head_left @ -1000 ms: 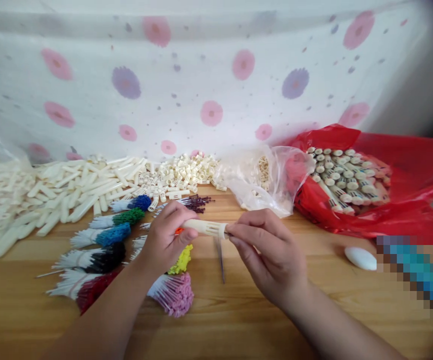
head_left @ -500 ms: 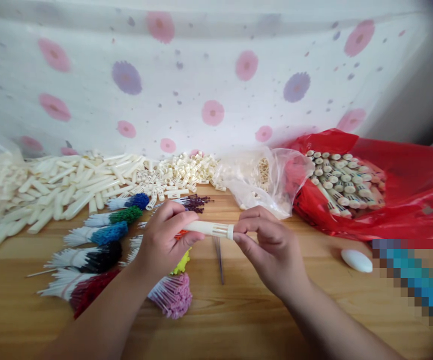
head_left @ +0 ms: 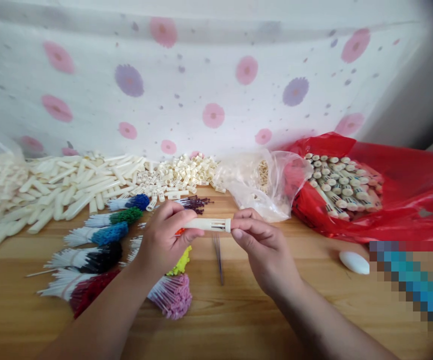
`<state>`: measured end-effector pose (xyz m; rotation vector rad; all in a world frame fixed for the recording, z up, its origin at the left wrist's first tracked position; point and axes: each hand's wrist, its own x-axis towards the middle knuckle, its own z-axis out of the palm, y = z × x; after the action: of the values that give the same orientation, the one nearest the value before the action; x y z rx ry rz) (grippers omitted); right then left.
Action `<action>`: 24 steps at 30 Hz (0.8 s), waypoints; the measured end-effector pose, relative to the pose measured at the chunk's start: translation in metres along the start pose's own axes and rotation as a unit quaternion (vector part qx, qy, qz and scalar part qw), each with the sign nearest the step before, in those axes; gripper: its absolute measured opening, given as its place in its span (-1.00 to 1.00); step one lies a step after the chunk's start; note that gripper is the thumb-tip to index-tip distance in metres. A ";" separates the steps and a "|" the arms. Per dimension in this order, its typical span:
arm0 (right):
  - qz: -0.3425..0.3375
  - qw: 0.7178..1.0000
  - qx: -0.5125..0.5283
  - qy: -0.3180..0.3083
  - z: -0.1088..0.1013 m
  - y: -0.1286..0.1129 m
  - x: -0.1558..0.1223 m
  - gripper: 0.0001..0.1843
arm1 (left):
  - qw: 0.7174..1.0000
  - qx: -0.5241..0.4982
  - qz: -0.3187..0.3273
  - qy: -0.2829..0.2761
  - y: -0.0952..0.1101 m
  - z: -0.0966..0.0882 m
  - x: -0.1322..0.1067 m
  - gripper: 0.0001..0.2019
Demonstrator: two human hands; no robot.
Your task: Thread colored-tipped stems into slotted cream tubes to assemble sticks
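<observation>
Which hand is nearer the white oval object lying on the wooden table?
Right. The right hand sits left of the white oval object, not touching; the left hand is farther left, beyond the cream plastic tube.

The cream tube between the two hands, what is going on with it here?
A person holds a cream tube level above the wooden table. The left hand grips its plain end; the right hand pinches its slotted end with the fingertips. Bundles of coloured sticks lie below the left hand, with a pile of loose tubes and small slotted caps behind. To the right, a red bag holds many capped pieces.
</observation>
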<state>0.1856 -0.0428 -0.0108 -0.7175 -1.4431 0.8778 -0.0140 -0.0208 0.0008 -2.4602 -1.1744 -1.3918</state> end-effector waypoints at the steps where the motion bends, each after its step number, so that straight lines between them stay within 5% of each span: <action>1: 0.010 0.999 0.032 -0.003 0.000 0.003 -0.001 -0.88 | 1.000 -0.004 0.000 0.001 -0.001 0.000 0.000 -0.79; 4: 0.030 0.996 0.080 -0.016 -0.002 0.010 -0.001 -0.81 | 0.999 -0.016 -0.036 0.007 -0.009 -0.002 0.001 -0.81; 6: 0.016 0.998 0.054 -0.007 -0.007 0.016 0.003 -0.78 | 0.991 -0.033 -0.123 0.041 -0.019 -0.005 0.001 -0.80; 10: -0.025 0.993 -0.109 -0.037 -0.011 0.030 0.022 -0.84 | 0.920 -0.155 -0.341 0.116 -0.044 -0.007 0.002 -0.73; 12: -0.044 0.964 -0.230 -0.126 -0.003 0.038 0.036 -0.86 | 0.890 -0.193 -0.398 0.111 -0.053 -0.005 0.001 -0.72; 15: -0.085 0.892 -0.374 -0.239 0.024 0.048 0.060 -0.82 | 0.881 -0.162 -0.434 0.093 -0.062 0.003 -0.003 -0.71; 20: -0.094 0.815 -0.465 -0.332 0.071 0.063 0.096 -0.85 | 0.870 -0.142 -0.465 0.086 -0.073 0.019 -0.010 -0.75; 24: -0.083 0.749 -0.535 -0.381 0.089 0.068 0.110 -0.86 | 0.851 -0.157 -0.491 0.101 -0.080 0.026 -0.011 -0.79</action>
<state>0.0844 0.0769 -0.0085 -1.0795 -2.7734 0.0553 -0.0510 0.0400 -0.0458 -1.7534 -2.4845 -2.1099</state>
